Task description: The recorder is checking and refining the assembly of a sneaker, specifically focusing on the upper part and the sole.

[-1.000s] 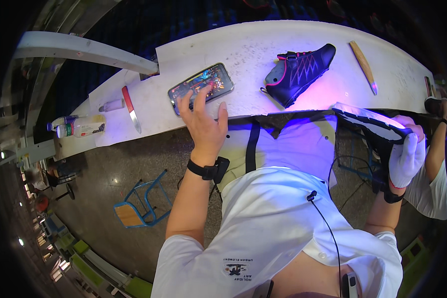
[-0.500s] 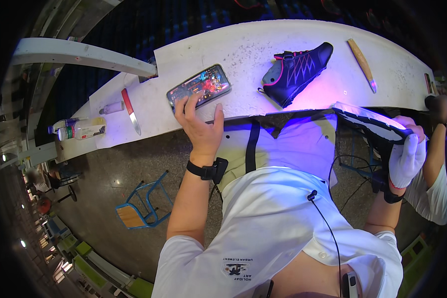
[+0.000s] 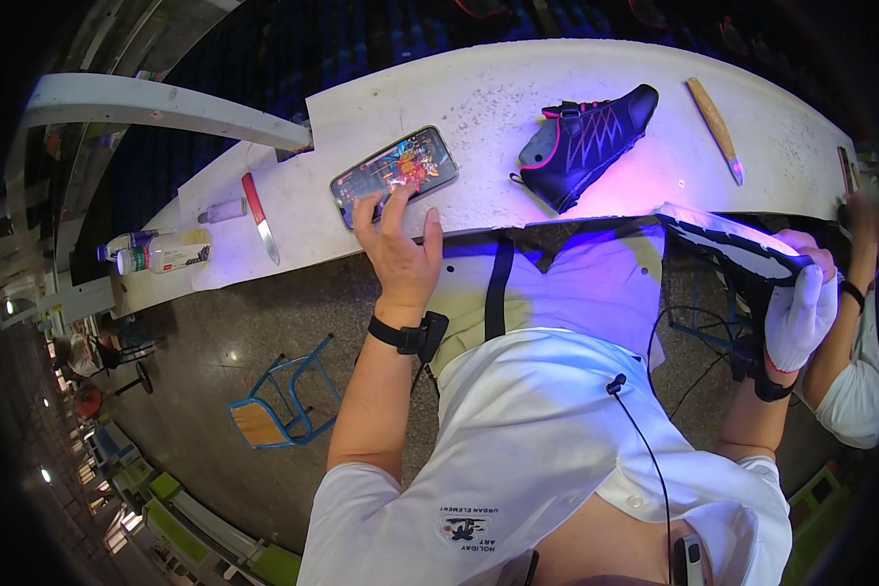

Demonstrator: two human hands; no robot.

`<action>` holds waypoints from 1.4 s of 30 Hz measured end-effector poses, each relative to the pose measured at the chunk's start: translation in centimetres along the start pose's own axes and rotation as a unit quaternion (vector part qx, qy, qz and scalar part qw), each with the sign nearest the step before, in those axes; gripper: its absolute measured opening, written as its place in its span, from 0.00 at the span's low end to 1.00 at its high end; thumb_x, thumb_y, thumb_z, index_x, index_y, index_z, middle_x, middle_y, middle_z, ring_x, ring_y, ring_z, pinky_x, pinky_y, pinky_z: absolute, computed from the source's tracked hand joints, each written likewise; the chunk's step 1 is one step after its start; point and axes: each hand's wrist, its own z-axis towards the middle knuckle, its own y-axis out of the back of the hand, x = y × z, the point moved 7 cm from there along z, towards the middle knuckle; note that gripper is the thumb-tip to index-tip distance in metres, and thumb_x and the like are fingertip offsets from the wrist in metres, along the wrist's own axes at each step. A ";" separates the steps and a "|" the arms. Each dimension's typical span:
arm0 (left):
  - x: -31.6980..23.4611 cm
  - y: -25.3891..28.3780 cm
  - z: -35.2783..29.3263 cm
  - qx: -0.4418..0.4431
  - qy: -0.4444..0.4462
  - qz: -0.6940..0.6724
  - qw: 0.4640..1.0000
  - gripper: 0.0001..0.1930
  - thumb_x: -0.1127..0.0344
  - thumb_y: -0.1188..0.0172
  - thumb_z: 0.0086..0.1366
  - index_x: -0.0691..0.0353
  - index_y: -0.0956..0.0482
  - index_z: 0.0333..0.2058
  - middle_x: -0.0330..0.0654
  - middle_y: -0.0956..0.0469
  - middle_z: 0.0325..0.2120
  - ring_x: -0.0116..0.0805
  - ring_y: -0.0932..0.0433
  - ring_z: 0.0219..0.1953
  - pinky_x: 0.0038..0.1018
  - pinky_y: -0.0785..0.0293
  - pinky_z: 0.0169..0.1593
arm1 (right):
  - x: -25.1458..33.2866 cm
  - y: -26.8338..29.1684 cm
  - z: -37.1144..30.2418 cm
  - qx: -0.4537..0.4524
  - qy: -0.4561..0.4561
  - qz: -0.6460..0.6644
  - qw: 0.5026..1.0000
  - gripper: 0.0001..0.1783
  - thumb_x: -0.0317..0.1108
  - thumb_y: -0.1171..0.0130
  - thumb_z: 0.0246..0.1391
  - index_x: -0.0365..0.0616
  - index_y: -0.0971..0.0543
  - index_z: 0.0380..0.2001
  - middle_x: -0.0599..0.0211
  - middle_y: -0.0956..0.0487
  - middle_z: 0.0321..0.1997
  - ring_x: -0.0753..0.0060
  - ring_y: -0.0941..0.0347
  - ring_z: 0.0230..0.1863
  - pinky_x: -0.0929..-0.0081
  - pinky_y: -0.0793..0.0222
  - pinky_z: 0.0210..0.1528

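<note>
A smartphone (image 3: 394,176) with a lit, colourful screen lies on the white tabletop. Over its near edge is my bare left hand (image 3: 400,249), fingers apart, fingertips at the screen. My right hand (image 3: 801,298), in a white glove that leaves some fingers bare, grips a dark shoe (image 3: 737,244) at the table's near edge. A pale sole side of that shoe faces up under violet light; the rest is partly hidden. Between the hands, a black shoe (image 3: 591,146) with pink lacing and trim rests on the table, lit pink-violet beside it.
Right of the standing shoe lies a wooden-handled knife (image 3: 718,132). Left of the phone are a red-handled knife (image 3: 261,217), a small clear bottle (image 3: 223,210) and a larger bottle (image 3: 171,252). A blue-framed stool (image 3: 283,396) stands on the floor. Another person's arm (image 3: 840,332) shows at far right.
My left hand's fingers have shifted slightly across the phone, and the picture on its screen differs. The other person's arm at far right has moved. My right hand stays on the shoe.
</note>
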 end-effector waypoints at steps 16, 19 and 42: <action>0.0 -0.8 2.4 0.027 0.049 0.014 0.998 0.40 0.66 0.25 0.58 0.64 0.38 0.65 0.50 0.28 0.62 0.58 0.39 0.66 0.53 0.45 0.71 | 0.0 0.0 -0.2 -0.008 -0.011 0.037 0.999 0.16 0.39 0.52 0.76 0.34 0.26 0.46 0.45 0.21 0.53 0.60 0.25 0.52 0.63 0.30 0.60; -0.3 -0.9 2.9 0.023 0.047 0.011 0.999 0.40 0.65 0.24 0.58 0.64 0.36 0.65 0.51 0.30 0.62 0.58 0.40 0.67 0.54 0.46 0.72 | -0.2 0.2 -0.4 -0.013 -0.011 0.051 0.999 0.16 0.39 0.52 0.76 0.35 0.26 0.45 0.46 0.21 0.53 0.60 0.25 0.52 0.63 0.30 0.60; -0.8 -1.0 3.5 0.025 0.006 0.032 0.999 0.40 0.62 0.29 0.59 0.62 0.40 0.67 0.50 0.28 0.61 0.57 0.36 0.66 0.63 0.53 0.73 | -0.8 0.6 -0.5 -0.016 -0.007 0.050 0.999 0.17 0.40 0.51 0.75 0.35 0.25 0.44 0.46 0.20 0.51 0.60 0.24 0.52 0.65 0.30 0.60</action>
